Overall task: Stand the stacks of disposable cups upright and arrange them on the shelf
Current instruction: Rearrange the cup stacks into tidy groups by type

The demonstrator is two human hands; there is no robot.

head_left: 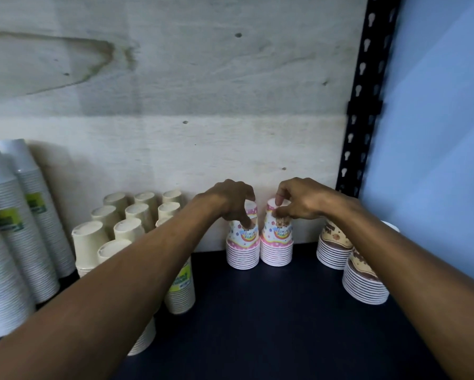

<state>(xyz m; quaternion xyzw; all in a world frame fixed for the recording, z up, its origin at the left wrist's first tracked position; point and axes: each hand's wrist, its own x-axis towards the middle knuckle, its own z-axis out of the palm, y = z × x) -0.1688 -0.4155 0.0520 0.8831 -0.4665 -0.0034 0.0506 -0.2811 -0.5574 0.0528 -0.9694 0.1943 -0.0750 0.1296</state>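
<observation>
Your left hand (231, 200) pinches one pink cup stack (242, 242); your right hand (299, 200) pinches the neighbouring pink stack (276, 239), both upright beneath your fingers.

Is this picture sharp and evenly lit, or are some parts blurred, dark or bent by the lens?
Head view: dim, soft light; the dark shelf shows little detail. The tall white cup stacks at the left edge lean and look smeared, probably from wide-angle distortion. The left hand and right hand on the two pink cup stacks are slightly soft. No strong glare.
</observation>
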